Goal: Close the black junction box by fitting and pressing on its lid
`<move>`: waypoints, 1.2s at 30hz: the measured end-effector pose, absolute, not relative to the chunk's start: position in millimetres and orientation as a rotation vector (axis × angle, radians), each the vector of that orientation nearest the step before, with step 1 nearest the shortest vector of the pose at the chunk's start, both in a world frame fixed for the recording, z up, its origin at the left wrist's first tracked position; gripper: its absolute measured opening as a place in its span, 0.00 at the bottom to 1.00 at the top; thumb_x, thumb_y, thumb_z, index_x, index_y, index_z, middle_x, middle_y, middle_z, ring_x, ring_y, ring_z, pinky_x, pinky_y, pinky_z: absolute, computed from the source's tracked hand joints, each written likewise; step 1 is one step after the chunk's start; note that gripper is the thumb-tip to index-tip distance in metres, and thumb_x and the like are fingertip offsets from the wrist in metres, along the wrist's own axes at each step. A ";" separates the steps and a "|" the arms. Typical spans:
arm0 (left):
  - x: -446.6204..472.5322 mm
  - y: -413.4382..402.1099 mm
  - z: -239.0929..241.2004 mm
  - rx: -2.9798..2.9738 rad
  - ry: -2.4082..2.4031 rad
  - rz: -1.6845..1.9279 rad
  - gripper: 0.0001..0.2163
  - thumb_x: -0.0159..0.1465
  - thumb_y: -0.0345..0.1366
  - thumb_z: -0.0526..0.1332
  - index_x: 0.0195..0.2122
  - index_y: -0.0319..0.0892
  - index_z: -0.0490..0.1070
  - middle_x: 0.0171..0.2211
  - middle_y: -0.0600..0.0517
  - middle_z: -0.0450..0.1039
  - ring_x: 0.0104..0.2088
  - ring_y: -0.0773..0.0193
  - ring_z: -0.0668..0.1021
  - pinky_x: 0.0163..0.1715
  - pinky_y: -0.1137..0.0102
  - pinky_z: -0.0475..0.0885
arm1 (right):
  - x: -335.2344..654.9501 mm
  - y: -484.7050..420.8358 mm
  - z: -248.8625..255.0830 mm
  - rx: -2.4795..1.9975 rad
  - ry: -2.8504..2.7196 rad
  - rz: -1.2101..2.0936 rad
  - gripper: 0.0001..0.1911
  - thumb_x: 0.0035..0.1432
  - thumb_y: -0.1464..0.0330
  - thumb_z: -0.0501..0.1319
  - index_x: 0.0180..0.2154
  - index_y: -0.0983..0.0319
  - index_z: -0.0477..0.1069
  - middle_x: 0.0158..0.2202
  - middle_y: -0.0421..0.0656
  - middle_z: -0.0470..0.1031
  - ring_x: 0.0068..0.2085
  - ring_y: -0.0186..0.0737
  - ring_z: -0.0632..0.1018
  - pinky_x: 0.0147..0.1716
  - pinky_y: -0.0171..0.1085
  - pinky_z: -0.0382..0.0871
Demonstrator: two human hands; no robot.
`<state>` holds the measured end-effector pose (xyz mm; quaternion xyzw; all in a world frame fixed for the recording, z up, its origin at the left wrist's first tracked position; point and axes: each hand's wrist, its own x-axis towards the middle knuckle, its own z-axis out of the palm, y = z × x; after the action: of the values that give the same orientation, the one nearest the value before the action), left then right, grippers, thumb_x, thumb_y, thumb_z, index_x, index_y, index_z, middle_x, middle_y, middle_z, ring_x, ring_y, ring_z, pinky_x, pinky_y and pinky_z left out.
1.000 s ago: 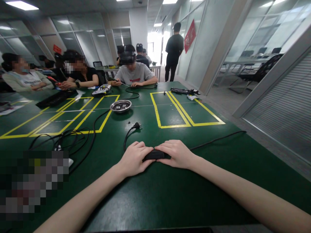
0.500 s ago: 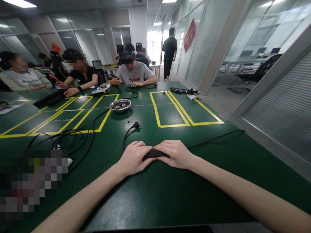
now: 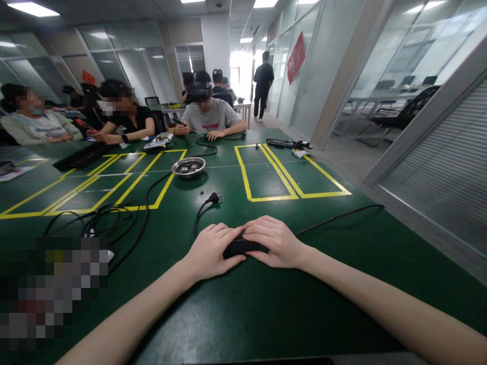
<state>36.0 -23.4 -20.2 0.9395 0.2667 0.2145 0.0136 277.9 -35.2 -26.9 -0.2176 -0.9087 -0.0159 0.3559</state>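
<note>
Hands together near the table's [image 3: 266, 314] front edge: left hand [image 3: 211, 251] and right hand [image 3: 274, 242] clamped over a black adapter [image 3: 239, 247]. Cords trailing toward plug [image 3: 215, 196] and right edge

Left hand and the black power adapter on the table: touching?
Touching. The head view shows the left hand cupped over the black power adapter's left end, fingers lying on it.

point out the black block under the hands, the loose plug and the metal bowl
black block [image 3: 240, 247], head view, on its bare front face between the two hands
loose plug [image 3: 215, 197], head view, on the plug body at the cable's end
metal bowl [image 3: 178, 165], head view, on its left rim
</note>
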 end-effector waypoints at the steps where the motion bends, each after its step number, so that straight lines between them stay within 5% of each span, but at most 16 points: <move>1: 35.5 -22.4 -20.4 2.940 0.810 0.681 0.19 0.70 0.46 0.61 0.56 0.39 0.71 0.47 0.44 0.81 0.43 0.54 0.81 0.42 0.60 0.74 | 277.0 -36.1 -25.9 -0.556 -2.339 -0.036 0.08 0.67 0.67 0.61 0.47 0.61 0.74 0.42 0.50 0.81 0.48 0.48 0.81 0.48 0.46 0.75; 5: 32.6 -18.6 -21.8 3.024 0.738 0.713 0.14 0.73 0.40 0.58 0.55 0.38 0.71 0.47 0.44 0.82 0.41 0.55 0.81 0.41 0.61 0.73 | 275.6 -40.1 -21.6 -0.659 -2.309 0.203 0.08 0.63 0.66 0.64 0.44 0.60 0.71 0.44 0.50 0.79 0.46 0.47 0.80 0.46 0.45 0.76; 11: 31.9 -17.9 -20.8 3.159 0.669 0.736 0.15 0.70 0.34 0.60 0.57 0.36 0.69 0.48 0.43 0.81 0.41 0.55 0.81 0.43 0.59 0.73 | 282.1 -34.2 -18.5 -0.915 -1.968 1.335 0.16 0.61 0.57 0.67 0.43 0.60 0.68 0.38 0.41 0.75 0.34 0.36 0.76 0.35 0.37 0.74; 14: 31.0 -19.4 -19.3 3.199 0.636 0.732 0.15 0.70 0.32 0.59 0.57 0.36 0.68 0.49 0.43 0.81 0.42 0.55 0.80 0.45 0.58 0.73 | 283.3 -29.9 -18.8 -0.843 -1.846 1.633 0.22 0.54 0.55 0.71 0.42 0.59 0.65 0.38 0.39 0.72 0.33 0.34 0.74 0.31 0.34 0.71; 22: 32.3 -16.0 -25.0 3.109 0.757 0.771 0.16 0.69 0.32 0.60 0.58 0.40 0.70 0.50 0.43 0.81 0.45 0.54 0.81 0.50 0.57 0.74 | 273.6 -37.2 -20.3 -0.997 -2.086 0.989 0.14 0.54 0.63 0.71 0.38 0.61 0.71 0.29 0.34 0.69 0.28 0.32 0.68 0.30 0.33 0.61; 28: 28.1 -15.9 -19.7 3.060 0.938 1.020 0.23 0.70 0.32 0.60 0.66 0.43 0.66 0.65 0.40 0.69 0.65 0.47 0.71 0.62 0.51 0.68 | 296.8 -20.9 -16.4 -1.198 -2.008 0.492 0.10 0.56 0.62 0.68 0.36 0.60 0.72 0.35 0.41 0.80 0.31 0.40 0.77 0.34 0.36 0.66; 31: 22.9 -16.5 -19.1 3.009 0.985 1.038 0.22 0.70 0.32 0.59 0.65 0.45 0.69 0.64 0.42 0.70 0.64 0.48 0.71 0.61 0.50 0.70 | 328.7 0.6 -14.7 -1.347 -1.754 0.330 0.14 0.56 0.57 0.66 0.38 0.60 0.73 0.35 0.43 0.81 0.28 0.40 0.76 0.30 0.37 0.67; 36: 22.8 -17.6 -25.0 2.976 0.951 0.947 0.16 0.70 0.33 0.59 0.58 0.43 0.75 0.60 0.42 0.75 0.61 0.48 0.74 0.59 0.50 0.72 | 394.9 30.4 -14.3 -1.441 -1.308 0.016 0.15 0.50 0.56 0.67 0.33 0.59 0.70 0.40 0.49 0.82 0.40 0.50 0.81 0.38 0.43 0.73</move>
<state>22.8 -17.6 -25.0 0.9099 0.2908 0.2895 -0.0613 394.9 30.4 -14.3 -0.6120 -0.5557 0.0069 0.5628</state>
